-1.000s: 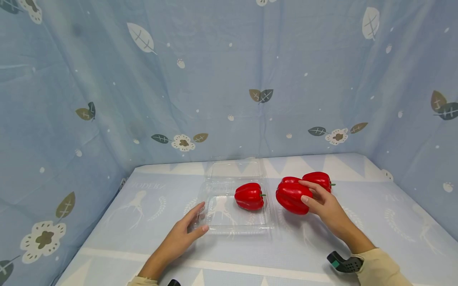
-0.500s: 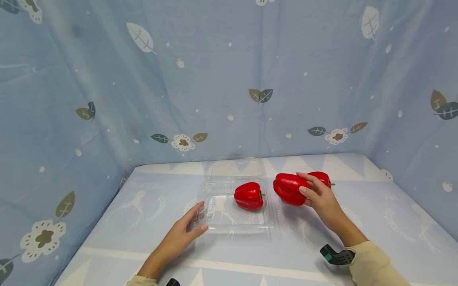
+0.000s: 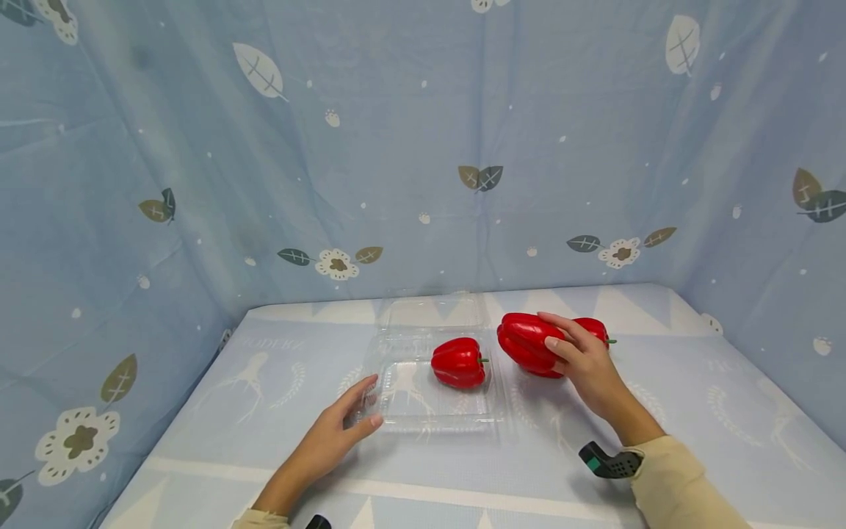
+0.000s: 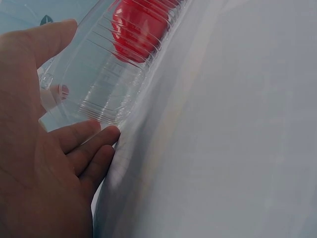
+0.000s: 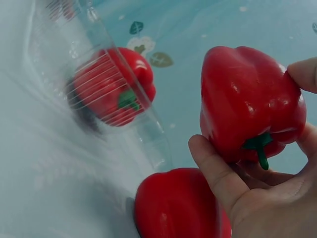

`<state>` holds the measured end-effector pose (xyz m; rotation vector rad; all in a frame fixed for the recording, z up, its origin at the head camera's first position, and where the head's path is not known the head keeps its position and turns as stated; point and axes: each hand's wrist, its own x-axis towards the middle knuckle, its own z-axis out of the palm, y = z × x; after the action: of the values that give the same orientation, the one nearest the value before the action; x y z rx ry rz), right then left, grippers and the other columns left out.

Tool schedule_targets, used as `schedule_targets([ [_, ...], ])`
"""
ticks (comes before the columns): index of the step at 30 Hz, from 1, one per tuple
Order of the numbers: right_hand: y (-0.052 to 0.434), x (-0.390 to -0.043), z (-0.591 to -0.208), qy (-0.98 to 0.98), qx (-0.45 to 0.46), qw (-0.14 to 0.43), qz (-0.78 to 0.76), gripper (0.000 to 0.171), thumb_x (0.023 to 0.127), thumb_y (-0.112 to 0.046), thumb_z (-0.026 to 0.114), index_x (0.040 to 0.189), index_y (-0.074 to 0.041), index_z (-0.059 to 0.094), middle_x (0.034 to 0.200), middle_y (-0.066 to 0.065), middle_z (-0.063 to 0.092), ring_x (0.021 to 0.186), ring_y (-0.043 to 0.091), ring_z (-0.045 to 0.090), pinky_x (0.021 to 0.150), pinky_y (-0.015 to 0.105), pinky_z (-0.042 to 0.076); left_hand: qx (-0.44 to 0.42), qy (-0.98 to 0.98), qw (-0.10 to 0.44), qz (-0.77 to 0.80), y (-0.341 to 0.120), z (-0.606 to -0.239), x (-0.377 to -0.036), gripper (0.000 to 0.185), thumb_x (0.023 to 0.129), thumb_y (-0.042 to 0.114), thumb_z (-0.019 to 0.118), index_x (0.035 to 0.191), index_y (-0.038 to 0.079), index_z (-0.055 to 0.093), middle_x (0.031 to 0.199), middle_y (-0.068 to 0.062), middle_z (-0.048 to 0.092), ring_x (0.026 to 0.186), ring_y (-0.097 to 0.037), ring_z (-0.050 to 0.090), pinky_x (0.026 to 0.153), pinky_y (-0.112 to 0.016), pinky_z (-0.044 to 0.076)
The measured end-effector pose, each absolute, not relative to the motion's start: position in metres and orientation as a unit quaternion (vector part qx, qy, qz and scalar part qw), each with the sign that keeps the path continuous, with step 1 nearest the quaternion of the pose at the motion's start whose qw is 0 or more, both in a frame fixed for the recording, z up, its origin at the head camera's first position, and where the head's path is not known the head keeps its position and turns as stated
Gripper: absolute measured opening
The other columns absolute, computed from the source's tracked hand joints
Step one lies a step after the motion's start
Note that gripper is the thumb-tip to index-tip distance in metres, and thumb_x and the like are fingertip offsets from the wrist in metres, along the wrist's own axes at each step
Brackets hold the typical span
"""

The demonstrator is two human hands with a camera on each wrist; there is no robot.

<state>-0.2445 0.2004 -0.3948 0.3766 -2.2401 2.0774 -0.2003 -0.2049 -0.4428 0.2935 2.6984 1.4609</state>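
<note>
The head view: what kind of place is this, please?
Probably a staged recording booth, not a real kitchen. Blue leaf-printed cloth hangs as walls on three sides, the table wears a matching printed cover, and only three red peppers and a clear plastic box lie there.

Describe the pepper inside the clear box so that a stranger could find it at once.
On the blue patterned tablecloth lies an open clear plastic clamshell box. The red bell pepper lies in its tray, stem pointing right. Unlike the other two peppers, it is inside the box and untouched by the hands.

Bright, even, soft light; faint shadows under the hands; head view bends at its edges (wide lens); wrist views blur up close.
</note>
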Motion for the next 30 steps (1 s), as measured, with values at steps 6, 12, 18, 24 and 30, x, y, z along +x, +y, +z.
schedule_targets([
  [6, 0.195, -0.248, -0.392, -0.717, 0.131, 0.028, 0.684, 0.058, 0.095, -0.029, 0.059, 0.146, -0.016, 0.036, 0.143, 0.010, 0.037, 0.124, 0.029, 0.041, 0.086, 0.034, 0.053, 0.094, 0.877, 0.028, 0.470, -0.204, -0.443, -0.201, 0.067, 0.086, 0.047, 0.066, 0.146, 0.033, 0.037, 0.149, 0.007, 0.035, 0.134, -0.022, 0.039, 0.111, -0.049, 0.028],
  [12, 0.188, -0.250, -0.391, -0.729, 0.123, 0.021, 0.673, 0.061, 0.092, -0.030, 0.063, 0.146, -0.021, 0.036, 0.142, 0.012, 0.039, 0.125, 0.031, 0.040, 0.086, 0.039, 0.053, 0.097, 0.876, 0.027, 0.472, -0.204, -0.443, -0.201, 0.067, 0.087, 0.046, 0.066, 0.146, 0.033, 0.038, 0.150, 0.006, 0.035, 0.134, -0.023, 0.039, 0.110, -0.050, 0.028],
  [18, 0.182, -0.252, -0.392, -0.745, 0.120, 0.014, 0.656, 0.065, 0.088, -0.029, 0.069, 0.145, -0.022, 0.037, 0.140, 0.012, 0.041, 0.124, 0.035, 0.041, 0.086, 0.045, 0.053, 0.099, 0.876, 0.026, 0.472, -0.205, -0.445, -0.201, 0.067, 0.086, 0.047, 0.066, 0.145, 0.034, 0.038, 0.149, 0.007, 0.035, 0.134, -0.022, 0.039, 0.111, -0.050, 0.028],
  [24, 0.175, -0.254, -0.391, -0.748, 0.132, 0.013, 0.650, 0.065, 0.087, -0.030, 0.070, 0.143, -0.023, 0.039, 0.138, 0.012, 0.044, 0.122, 0.036, 0.045, 0.085, 0.047, 0.053, 0.100, 0.871, 0.027, 0.480, -0.207, -0.446, -0.201, 0.064, 0.087, 0.047, 0.066, 0.143, 0.038, 0.038, 0.149, 0.007, 0.035, 0.135, -0.021, 0.037, 0.111, -0.048, 0.027],
  [30, 0.168, -0.256, -0.388, -0.749, 0.137, 0.011, 0.648, 0.064, 0.087, -0.032, 0.070, 0.143, -0.024, 0.040, 0.137, 0.011, 0.046, 0.121, 0.035, 0.047, 0.085, 0.047, 0.053, 0.106, 0.872, 0.026, 0.478, -0.207, -0.445, -0.200, 0.063, 0.087, 0.046, 0.065, 0.144, 0.036, 0.039, 0.149, 0.008, 0.035, 0.135, -0.019, 0.037, 0.111, -0.046, 0.028],
])
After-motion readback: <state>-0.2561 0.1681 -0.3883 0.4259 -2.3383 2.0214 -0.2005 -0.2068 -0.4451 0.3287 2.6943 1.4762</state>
